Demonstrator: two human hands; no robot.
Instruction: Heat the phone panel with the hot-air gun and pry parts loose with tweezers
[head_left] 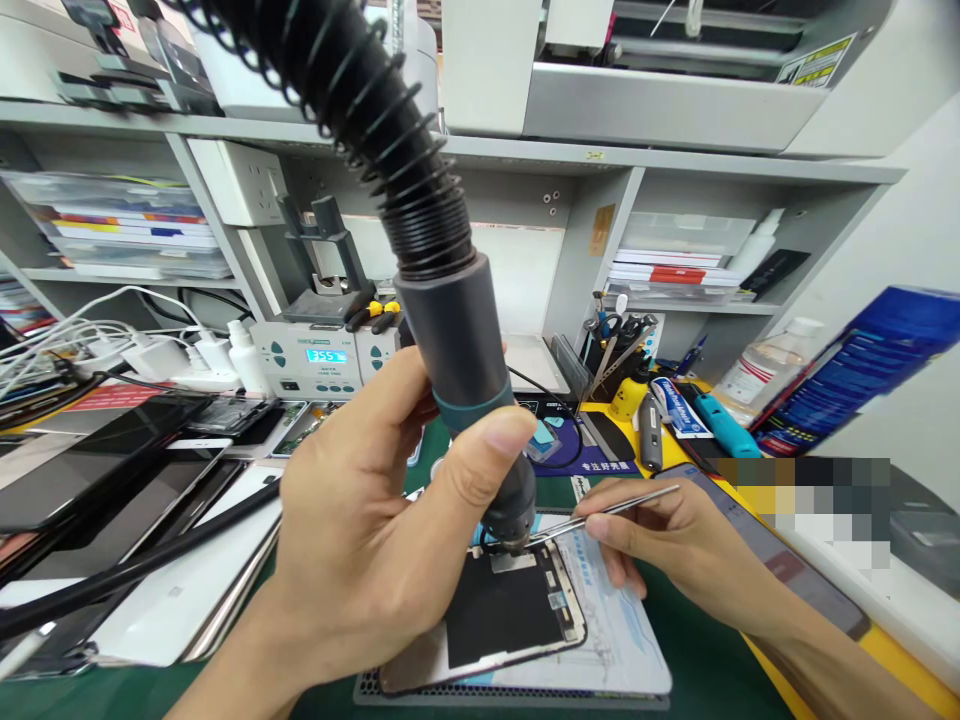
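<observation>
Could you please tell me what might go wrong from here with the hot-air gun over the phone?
The nozzle of the hot-air gun is right over the phone's edge and the display reads 355, so nearby parts might scorch or warp. The tweezers reach in there too; a slip could scratch something small. The right hand's fingers are fairly near the nozzle, so stray hot air might burn them.

The left hand (382, 520) hides part of the phone (510, 610); the tweezers' (607, 512) tips look unclear; the mat's (701, 650) near edge is cut off.
</observation>
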